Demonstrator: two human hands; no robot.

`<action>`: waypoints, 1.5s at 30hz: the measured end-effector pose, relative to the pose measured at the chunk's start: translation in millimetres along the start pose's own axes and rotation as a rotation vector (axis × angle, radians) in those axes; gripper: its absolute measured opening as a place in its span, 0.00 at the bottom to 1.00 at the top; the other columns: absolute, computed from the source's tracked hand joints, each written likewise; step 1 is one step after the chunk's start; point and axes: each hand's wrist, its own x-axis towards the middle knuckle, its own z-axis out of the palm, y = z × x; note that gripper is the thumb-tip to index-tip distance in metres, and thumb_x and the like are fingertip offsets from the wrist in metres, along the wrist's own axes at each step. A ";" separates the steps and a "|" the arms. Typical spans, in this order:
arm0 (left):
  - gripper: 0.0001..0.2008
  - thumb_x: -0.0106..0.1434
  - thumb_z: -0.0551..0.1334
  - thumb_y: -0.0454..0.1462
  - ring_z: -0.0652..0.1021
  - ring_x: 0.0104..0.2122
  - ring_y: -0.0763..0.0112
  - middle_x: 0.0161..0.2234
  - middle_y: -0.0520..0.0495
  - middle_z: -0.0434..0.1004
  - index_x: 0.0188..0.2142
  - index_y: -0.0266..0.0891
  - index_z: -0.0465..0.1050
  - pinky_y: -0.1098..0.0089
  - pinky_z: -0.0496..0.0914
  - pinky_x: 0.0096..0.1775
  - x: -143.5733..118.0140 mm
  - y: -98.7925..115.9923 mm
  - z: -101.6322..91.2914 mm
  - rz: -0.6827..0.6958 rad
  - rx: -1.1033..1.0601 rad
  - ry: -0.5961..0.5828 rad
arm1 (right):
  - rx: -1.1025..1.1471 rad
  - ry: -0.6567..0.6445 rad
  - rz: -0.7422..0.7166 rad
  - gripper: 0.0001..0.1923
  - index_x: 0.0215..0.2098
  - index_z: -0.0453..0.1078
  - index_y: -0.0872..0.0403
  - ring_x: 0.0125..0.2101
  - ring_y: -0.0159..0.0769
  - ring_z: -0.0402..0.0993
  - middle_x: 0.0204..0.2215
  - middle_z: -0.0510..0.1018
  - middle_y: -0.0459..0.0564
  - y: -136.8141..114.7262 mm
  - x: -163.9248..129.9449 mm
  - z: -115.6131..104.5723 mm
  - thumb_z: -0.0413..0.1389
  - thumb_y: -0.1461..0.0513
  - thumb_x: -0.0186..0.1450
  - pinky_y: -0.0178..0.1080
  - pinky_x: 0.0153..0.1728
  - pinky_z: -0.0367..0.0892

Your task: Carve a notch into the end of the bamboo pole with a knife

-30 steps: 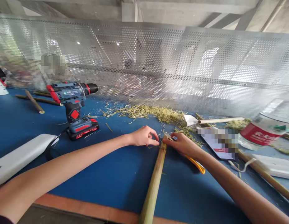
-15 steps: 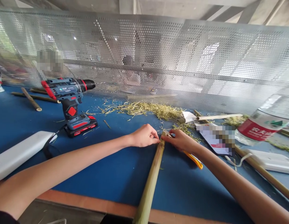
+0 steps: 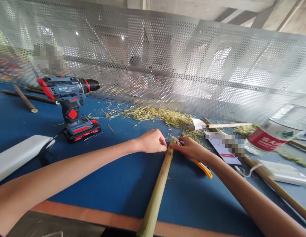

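A pale green bamboo pole (image 3: 156, 194) slopes from the near table edge up to its far end between my two hands. My right hand (image 3: 189, 148) is closed around a yellow-handled utility knife (image 3: 203, 169); its bare blade lies by the pole's far tip, and the thumb side of the hand touches the pole there. My left hand (image 3: 153, 141) is just left of that tip, its fingers curled into a pinch. Whatever those fingers hold, if anything, is too small or hidden to make out.
A cordless drill (image 3: 71, 105) stands upright at left, near a white case (image 3: 19, 158) and bamboo pieces (image 3: 26, 98). Shavings (image 3: 153, 113) lie along the perforated metal screen (image 3: 187, 62). At right are a phone (image 3: 223, 148), a large bottle (image 3: 273, 128) and a white power strip (image 3: 286, 172).
The view has shifted slightly, so the drill and bottle appear further left. My left fingertips are now a little apart from the pole; my right hand still holds the knife there.
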 end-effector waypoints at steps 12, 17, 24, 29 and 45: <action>0.16 0.70 0.62 0.33 0.83 0.33 0.65 0.38 0.46 0.89 0.49 0.45 0.88 0.66 0.69 0.39 -11.7 -5.7 12.6 0.264 0.258 0.109 | -0.011 0.000 -0.010 0.24 0.31 0.66 0.50 0.14 0.28 0.63 0.16 0.69 0.39 2.5 -1.2 0.1 0.65 0.42 0.68 0.33 0.15 0.56; 0.17 0.75 0.56 0.35 0.81 0.32 0.61 0.37 0.40 0.87 0.51 0.44 0.84 0.62 0.70 0.39 -17.7 -4.3 23.0 0.288 0.463 0.127 | -0.020 0.001 -0.015 0.25 0.32 0.66 0.50 0.15 0.28 0.62 0.16 0.69 0.39 4.2 -1.1 -0.5 0.64 0.40 0.68 0.33 0.16 0.57; 0.12 0.78 0.59 0.36 0.81 0.35 0.66 0.36 0.48 0.81 0.55 0.35 0.77 0.60 0.77 0.43 -22.9 3.1 29.8 0.267 0.606 0.091 | -0.023 -0.017 -0.053 0.27 0.31 0.66 0.50 0.16 0.30 0.64 0.17 0.70 0.41 10.1 -0.2 -2.5 0.63 0.37 0.67 0.35 0.17 0.58; 0.13 0.77 0.63 0.42 0.81 0.37 0.66 0.38 0.47 0.80 0.52 0.35 0.77 0.58 0.79 0.45 -25.5 9.2 36.8 0.191 0.610 0.132 | -0.026 -0.026 -0.038 0.28 0.29 0.67 0.50 0.16 0.31 0.64 0.16 0.70 0.42 7.5 -0.9 -3.9 0.64 0.37 0.66 0.35 0.17 0.57; 0.13 0.75 0.58 0.42 0.79 0.38 0.62 0.35 0.45 0.82 0.38 0.41 0.78 0.63 0.69 0.37 -51.8 38.5 31.5 0.499 0.470 0.410 | -0.039 0.024 -0.040 0.28 0.28 0.65 0.49 0.15 0.30 0.62 0.14 0.66 0.39 10.0 1.0 3.5 0.61 0.37 0.68 0.34 0.16 0.54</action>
